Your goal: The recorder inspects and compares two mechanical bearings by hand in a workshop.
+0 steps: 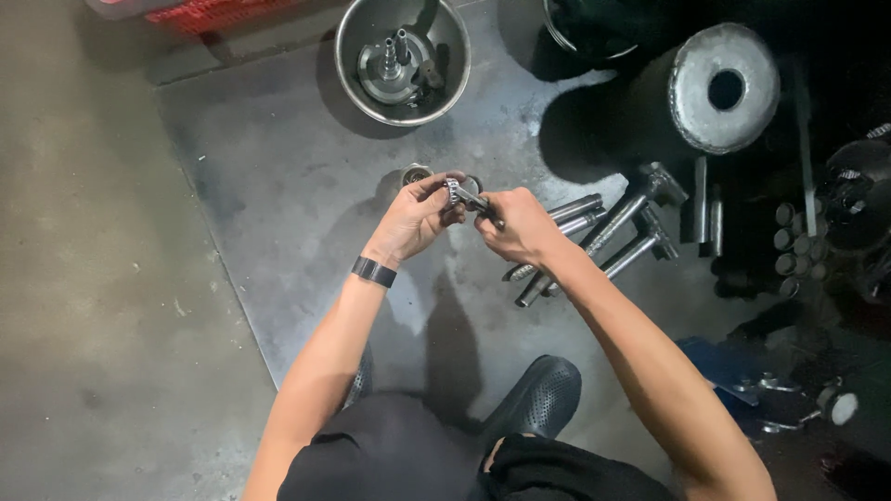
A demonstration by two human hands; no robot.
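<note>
Both my hands meet over a grey metal floor plate. My left hand, with a dark band on the wrist, pinches a small ring-shaped bearing at the end of a short metal shaft. My right hand grips the other end of that shaft. A small round metal part lies on the plate just behind my left fingers.
A steel bowl with metal parts stands at the back. Several long steel tools lie right of my hands. A heavy grey cylinder with a centre hole and dark machine parts crowd the right. My black shoes rest on the plate.
</note>
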